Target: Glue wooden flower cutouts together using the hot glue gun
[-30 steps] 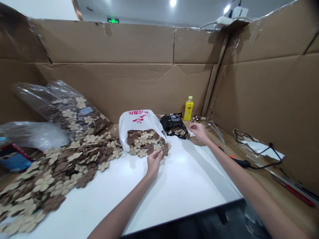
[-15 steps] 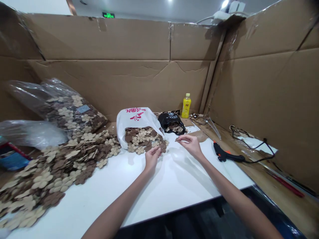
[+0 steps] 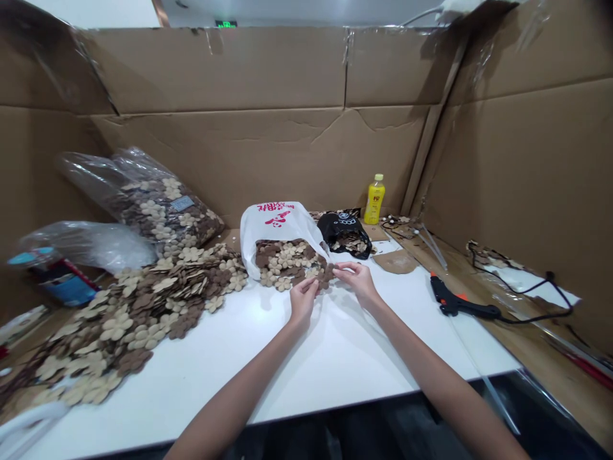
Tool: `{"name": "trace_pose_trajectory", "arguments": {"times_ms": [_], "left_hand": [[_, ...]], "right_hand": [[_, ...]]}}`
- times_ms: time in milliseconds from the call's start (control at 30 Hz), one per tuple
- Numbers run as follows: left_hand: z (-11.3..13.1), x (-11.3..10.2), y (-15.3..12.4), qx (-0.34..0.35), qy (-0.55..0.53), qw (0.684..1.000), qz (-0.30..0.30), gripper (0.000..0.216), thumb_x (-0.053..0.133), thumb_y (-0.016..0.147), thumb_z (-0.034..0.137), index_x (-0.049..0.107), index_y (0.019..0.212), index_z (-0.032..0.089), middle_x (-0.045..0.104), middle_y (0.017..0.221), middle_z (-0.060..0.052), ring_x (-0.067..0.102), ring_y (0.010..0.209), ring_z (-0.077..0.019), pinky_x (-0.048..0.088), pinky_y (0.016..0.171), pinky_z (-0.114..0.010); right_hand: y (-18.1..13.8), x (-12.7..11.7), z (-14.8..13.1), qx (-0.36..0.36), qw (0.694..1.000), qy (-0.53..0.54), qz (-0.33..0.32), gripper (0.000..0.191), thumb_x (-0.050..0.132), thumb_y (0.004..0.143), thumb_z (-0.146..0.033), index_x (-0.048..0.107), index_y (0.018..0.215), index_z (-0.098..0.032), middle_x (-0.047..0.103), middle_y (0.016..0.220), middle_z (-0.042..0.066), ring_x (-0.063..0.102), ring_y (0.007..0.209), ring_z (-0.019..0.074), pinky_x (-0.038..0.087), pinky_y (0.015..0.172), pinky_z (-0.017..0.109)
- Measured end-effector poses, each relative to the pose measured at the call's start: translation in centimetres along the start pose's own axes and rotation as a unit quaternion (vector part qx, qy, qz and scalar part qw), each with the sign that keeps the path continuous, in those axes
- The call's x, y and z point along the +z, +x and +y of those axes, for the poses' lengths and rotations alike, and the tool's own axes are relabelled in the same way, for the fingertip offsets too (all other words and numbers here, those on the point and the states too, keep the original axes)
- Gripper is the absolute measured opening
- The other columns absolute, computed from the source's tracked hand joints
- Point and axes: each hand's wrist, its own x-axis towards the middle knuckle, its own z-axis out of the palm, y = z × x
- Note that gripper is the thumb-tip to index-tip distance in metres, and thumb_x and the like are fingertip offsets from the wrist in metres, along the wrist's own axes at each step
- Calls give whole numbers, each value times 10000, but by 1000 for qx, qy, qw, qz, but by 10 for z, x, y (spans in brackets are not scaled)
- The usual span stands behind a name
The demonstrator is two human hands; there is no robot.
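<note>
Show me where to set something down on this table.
Open white tabletop lies below the left hand and right hand, and rightward to the glue gun. Crowded: the left side, under flower-shaped cutouts, and around the white bag.

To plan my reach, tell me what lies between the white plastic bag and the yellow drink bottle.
The head view shows a black plastic bag there.

And there they are, both bare arms reaching in from the near side, the left forearm [image 3: 234, 390] angled up from near left, the right forearm [image 3: 431, 374] from near right! The left hand [image 3: 303, 300] is held with its fingers curled, and the right hand [image 3: 358, 281] is turned inward, its fingertips [image 3: 338, 271] brought close, just beside the left hand, not touching it!
</note>
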Motion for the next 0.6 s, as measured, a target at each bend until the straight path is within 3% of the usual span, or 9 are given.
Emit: {"name": "trace_pose_trajectory", "arguments": {"times_ms": [200,333,600], "left_hand": [[-2,0,2,5,4,1000,12,277,715,587,287,688,801,112,682,800,-81,580,643,-137,452,605,-252],[-4,-1,4,5,-1,1000,8,288,713,586,297,688,807,115,680,776,-72,568,615,-128,447,584,-245],[-5,0,4,-7,-17,1000,-13,289,706,588,310,688,805,120,670,780,-69,561,624,-117,433,609,-247]], "right_hand": [[-9,0,9,31,999,23,-11,312,782,480,-338,630,677,-151,628,612,1,574,566,117,477,613,275],[-14,5,10,36,998,31,-35,343,780,481,-347,624,720,-156,628,631,3,558,559,110,461,580,258],[-18,10,12,37,999,2,-20,324,754,512,-386,599,688,-162,588,556,-13,527,492,105,446,520,247]]}}
